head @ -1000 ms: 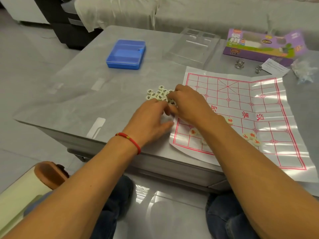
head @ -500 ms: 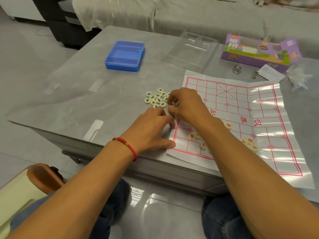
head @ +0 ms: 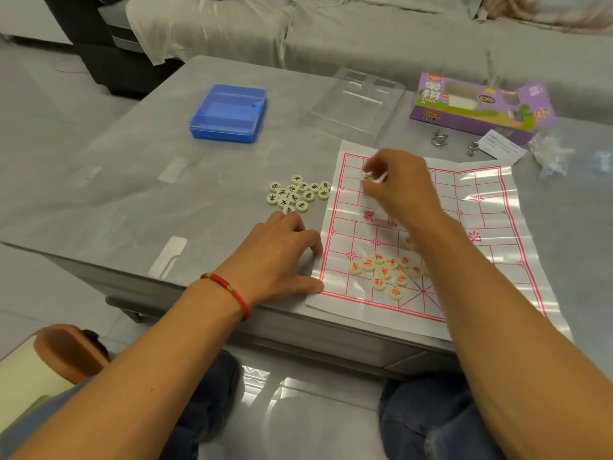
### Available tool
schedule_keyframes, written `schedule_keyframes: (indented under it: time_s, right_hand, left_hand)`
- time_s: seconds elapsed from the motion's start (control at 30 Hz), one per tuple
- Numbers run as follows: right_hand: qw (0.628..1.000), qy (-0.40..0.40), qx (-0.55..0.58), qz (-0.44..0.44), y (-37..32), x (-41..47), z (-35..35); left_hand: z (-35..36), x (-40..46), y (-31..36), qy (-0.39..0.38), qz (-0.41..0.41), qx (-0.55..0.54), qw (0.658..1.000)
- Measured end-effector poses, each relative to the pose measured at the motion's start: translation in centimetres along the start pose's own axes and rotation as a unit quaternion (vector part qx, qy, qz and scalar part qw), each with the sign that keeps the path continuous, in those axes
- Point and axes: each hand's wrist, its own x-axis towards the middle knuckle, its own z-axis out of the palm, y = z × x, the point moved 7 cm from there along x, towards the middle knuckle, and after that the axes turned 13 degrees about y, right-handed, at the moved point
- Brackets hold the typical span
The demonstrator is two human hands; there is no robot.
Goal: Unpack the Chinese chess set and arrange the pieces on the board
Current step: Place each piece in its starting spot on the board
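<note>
A white paper board point(head: 481, 227) with a red grid lies on the grey table. Several cream pieces with black characters point(head: 297, 193) sit in a cluster on the table just left of the board. Several pieces with red characters point(head: 381, 272) lie loose on the board's near left part. My right hand point(head: 394, 184) hovers over the board's far left corner, fingertips pinched on a cream chess piece point(head: 367, 176). My left hand point(head: 282, 257) rests flat on the table with its fingers spread, thumb touching the board's near left edge, just below the black cluster.
A blue plastic case point(head: 229, 111) sits at the far left of the table, a clear plastic lid point(head: 355, 104) behind the board. A purple box point(head: 481, 106), two metal rings point(head: 439, 138), a leaflet and crumpled plastic lie far right. The table's front edge is close to my knees.
My right hand left the black-piece cluster and moved right and away, onto the board's far left corner, with a piece pinched in it. My left hand stayed, its fingers now spread flat.
</note>
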Motion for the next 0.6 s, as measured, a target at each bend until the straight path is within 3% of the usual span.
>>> schedule_keyframes:
  time_s: [0.17,0.4,0.5,0.6]
  right_hand:
    - [0.995,0.011,-0.063,0.08,6.6,0.3,-1.9]
    - [0.995,0.02,-0.051,0.08,7.0,0.3,-1.9]
    - [0.999,0.015,-0.039,0.015,3.8,-0.1,-0.6]
    - [0.993,-0.054,-0.017,-0.099,-1.0,-1.3,2.5]
  left_hand:
    - [-0.3,-0.8,-0.7,-0.001,0.001,0.012,1.0]
    - [-0.4,-1.1,-0.9,-0.006,-0.003,0.015,1.0]
    - [-0.2,-1.2,-0.9,-0.01,-0.007,0.019,1.0]
    - [-0.2,-1.1,-0.9,-0.01,-0.009,0.019,1.0]
